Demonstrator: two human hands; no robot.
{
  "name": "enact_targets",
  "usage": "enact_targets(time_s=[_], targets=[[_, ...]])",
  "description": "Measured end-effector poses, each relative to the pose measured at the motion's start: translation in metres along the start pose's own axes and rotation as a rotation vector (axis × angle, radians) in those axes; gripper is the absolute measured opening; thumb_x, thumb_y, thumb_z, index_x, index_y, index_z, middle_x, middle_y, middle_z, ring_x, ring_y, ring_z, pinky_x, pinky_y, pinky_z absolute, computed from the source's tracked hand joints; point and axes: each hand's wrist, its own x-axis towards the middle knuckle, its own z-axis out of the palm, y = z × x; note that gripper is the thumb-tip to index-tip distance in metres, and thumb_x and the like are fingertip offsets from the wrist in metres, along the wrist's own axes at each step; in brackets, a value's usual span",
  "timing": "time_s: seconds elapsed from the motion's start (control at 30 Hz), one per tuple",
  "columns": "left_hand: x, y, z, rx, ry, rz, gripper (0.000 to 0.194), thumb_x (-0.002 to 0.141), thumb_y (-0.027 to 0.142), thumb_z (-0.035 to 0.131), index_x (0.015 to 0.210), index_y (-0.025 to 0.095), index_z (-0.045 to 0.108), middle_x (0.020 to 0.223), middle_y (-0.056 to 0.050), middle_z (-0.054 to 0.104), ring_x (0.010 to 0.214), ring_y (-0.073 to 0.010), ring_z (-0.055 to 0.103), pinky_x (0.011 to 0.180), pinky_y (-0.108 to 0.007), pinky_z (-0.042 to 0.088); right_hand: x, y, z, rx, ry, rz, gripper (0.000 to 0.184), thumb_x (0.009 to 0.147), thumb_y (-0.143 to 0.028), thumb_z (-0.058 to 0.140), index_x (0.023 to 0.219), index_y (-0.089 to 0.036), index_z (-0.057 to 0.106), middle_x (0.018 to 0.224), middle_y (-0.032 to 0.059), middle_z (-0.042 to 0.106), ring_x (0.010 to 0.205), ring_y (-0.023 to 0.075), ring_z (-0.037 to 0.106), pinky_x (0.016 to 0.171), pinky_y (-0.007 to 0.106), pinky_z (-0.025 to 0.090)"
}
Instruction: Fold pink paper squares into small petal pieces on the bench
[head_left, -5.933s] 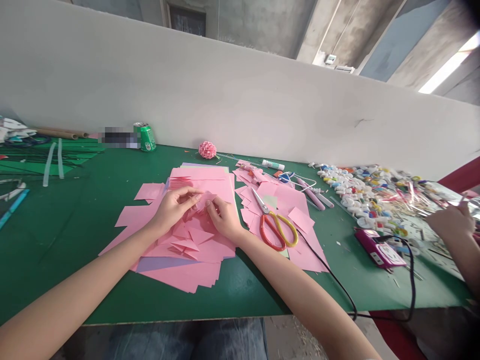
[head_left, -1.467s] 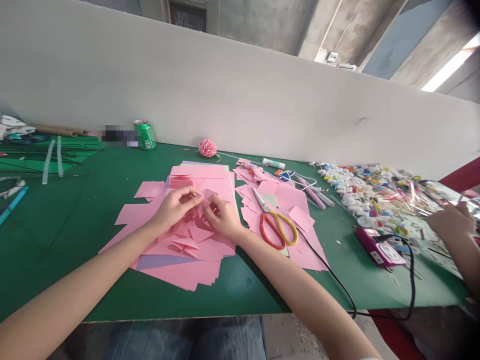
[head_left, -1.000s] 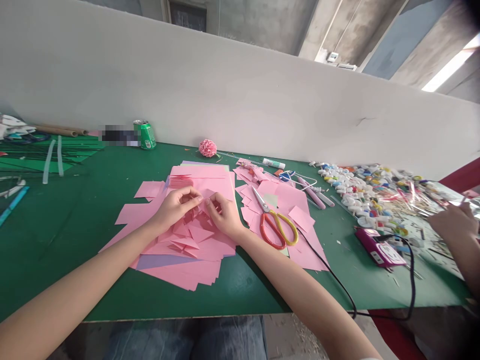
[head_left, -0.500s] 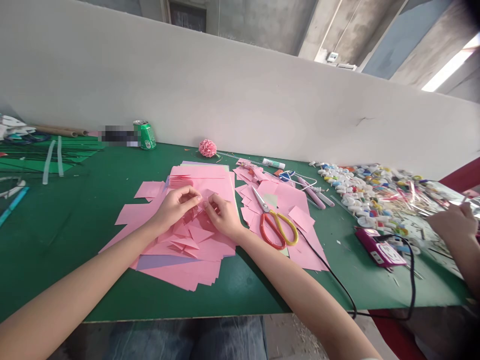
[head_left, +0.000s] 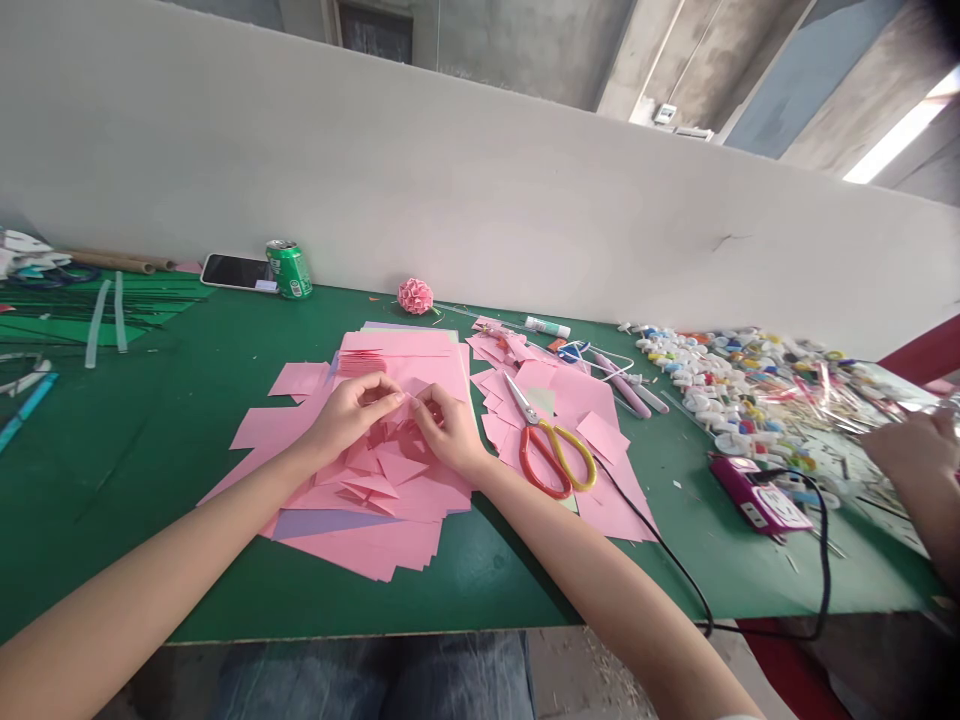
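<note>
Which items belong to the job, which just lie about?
Likely job:
small pink paper piece between left hand and right hand
loose folded pink paper pieces
pink paper sheets

Likely lying about:
green metal can
black-screened rectangular phone
magenta boxy device

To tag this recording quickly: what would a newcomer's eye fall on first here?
Probably the spread of pink paper at the middle of the green table, where the left hand and right hand pinch what looks like a small pink paper piece. Next, the scissors with red and yellow handles, lying right of the hands, and the heap of small, mostly white pieces on the table's right side.
</note>
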Motion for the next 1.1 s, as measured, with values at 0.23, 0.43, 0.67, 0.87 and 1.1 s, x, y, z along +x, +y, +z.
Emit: enact_targets(time_s=[0.23, 0.43, 0.67, 0.87, 1.1], targets=[[0.0015, 0.0004, 0.002, -0.009, -0.02, 0.002, 0.021, 0.079, 0.04, 0.062, 0.081, 0.02, 0.063, 0.08, -0.002, 0.062, 0.073, -0.0177, 0.057, 0.071, -0.03, 0.045, 0.0, -0.0026, -0.0012, -0.03, -0.025, -0.039, 0.019, 0.092, -0.034, 0.044, 0.079, -0.02, 0.049, 0.069, -0.0022, 0.056, 0.058, 0.0102, 0.051, 0.058, 0.022, 0.041], [0.0004, -0.002, 0.0014, -0.033, 0.012, -0.022, 0.019, 0.081, 0.039, 0.061, 0.08, 0.02, 0.061, 0.075, 0.001, 0.059, 0.065, -0.0147, 0.053, 0.064, -0.028, 0.042, -0.0003, -0.0026, -0.0006, -0.003, -0.051, 0.011, 0.019, 0.092, -0.036, 0.043, 0.083, -0.02, 0.049, 0.067, -0.0028, 0.057, 0.057, 0.0106, 0.055, 0.058, 0.022, 0.042], [0.0, 0.0014, 0.0006, -0.019, -0.025, -0.032, 0.021, 0.081, 0.04, 0.06, 0.078, 0.02, 0.058, 0.066, 0.003, 0.054, 0.061, -0.0139, 0.05, 0.063, -0.028, 0.041, 0.0001, -0.0024, -0.0012, -0.012, 0.009, -0.04, 0.019, 0.092, -0.034, 0.043, 0.08, -0.02, 0.049, 0.068, -0.002, 0.055, 0.059, 0.0106, 0.051, 0.059, 0.022, 0.041], [-0.0003, 0.0018, 0.0005, -0.02, -0.001, -0.018, 0.02, 0.081, 0.039, 0.06, 0.076, 0.02, 0.059, 0.066, 0.002, 0.054, 0.06, -0.0143, 0.05, 0.062, -0.027, 0.042, 0.0002, -0.0026, -0.0004, 0.018, -0.001, 0.026, 0.02, 0.092, -0.037, 0.042, 0.083, -0.021, 0.048, 0.068, -0.0019, 0.056, 0.058, 0.0114, 0.054, 0.056, 0.023, 0.041], [-0.0006, 0.0021, 0.0007, -0.044, 0.024, -0.01, 0.022, 0.08, 0.04, 0.064, 0.073, 0.019, 0.06, 0.069, 0.002, 0.058, 0.06, -0.0135, 0.052, 0.06, -0.026, 0.042, 0.0005, -0.0043, -0.0025, 0.007, 0.017, -0.009, 0.022, 0.094, -0.037, 0.039, 0.082, -0.021, 0.048, 0.07, -0.0012, 0.056, 0.06, 0.0117, 0.052, 0.057, 0.023, 0.04]])
